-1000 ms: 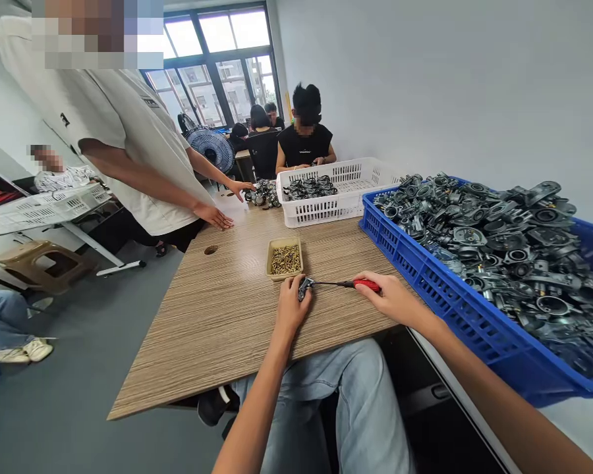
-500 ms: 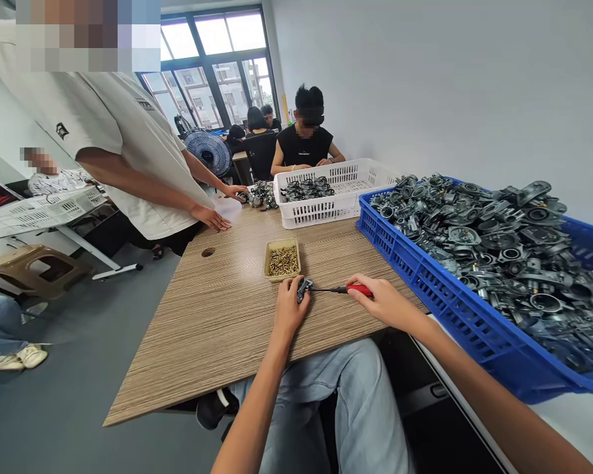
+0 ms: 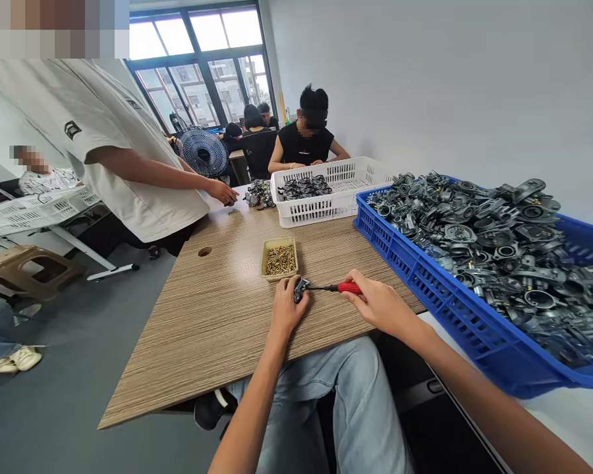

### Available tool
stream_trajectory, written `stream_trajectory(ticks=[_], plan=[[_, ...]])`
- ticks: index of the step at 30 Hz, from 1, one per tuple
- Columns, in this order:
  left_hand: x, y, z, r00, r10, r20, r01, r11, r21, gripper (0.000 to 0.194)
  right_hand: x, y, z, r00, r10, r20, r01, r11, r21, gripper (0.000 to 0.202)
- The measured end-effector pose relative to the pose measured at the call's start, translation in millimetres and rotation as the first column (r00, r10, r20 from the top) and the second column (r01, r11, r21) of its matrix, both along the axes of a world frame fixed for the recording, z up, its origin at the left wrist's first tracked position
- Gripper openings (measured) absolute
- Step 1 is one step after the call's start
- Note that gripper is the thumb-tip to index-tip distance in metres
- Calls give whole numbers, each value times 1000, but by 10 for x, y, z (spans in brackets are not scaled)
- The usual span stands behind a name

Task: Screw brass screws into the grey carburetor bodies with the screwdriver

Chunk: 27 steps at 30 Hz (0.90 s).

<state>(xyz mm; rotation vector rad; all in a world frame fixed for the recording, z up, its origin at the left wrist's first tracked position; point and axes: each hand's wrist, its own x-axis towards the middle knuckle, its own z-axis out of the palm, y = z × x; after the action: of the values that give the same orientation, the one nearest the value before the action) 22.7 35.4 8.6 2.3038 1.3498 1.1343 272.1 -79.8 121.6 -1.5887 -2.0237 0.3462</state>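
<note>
My left hand (image 3: pixel 287 306) is closed around a small grey metal casting (image 3: pixel 301 289), steadying it on the wood-grain table (image 3: pixel 217 322). From the right, my right hand (image 3: pixel 378 303) grips the red handle of a screwdriver (image 3: pixel 350 288). Its dark shaft lies nearly level and its tip meets the casting; the exact contact point is too small to make out. Just beyond my left hand sits a cream tray (image 3: pixel 263 271) holding many small brass-coloured pieces (image 3: pixel 281 260), perhaps screws or jets.
A blue crate (image 3: pixel 425 296) heaped with metal castings (image 3: pixel 494 237) stands at the right. Behind the table's middle is a white crate (image 3: pixel 321 214) with dark parts. A co-worker in a white shirt (image 3: pixel 143 191) stands at the left edge; another person (image 3: pixel 304 145) sits beyond.
The standing co-worker has shifted left, and one of their hands has come off the table. My right hand sits differently on the screwdriver handle, with more of the red showing. The casting stays held.
</note>
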Motion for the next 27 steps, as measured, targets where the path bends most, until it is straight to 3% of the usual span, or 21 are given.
stream_trajectory(ticks=[12, 21, 27], plan=[[7, -32, 42, 1000, -17, 15, 17, 1000, -14, 46, -90, -16, 4, 960, -185, 209, 187, 982, 8, 29], [-5, -33, 44, 1000, -18, 21, 18, 1000, -17, 45, -68, -74, 37, 998, 44, -42, -44, 999, -7, 21], [1, -38, 41, 1000, -22, 13, 22, 1000, -16, 46, -90, -81, 37, 1000, 17, 11, -17, 1000, -7, 13]])
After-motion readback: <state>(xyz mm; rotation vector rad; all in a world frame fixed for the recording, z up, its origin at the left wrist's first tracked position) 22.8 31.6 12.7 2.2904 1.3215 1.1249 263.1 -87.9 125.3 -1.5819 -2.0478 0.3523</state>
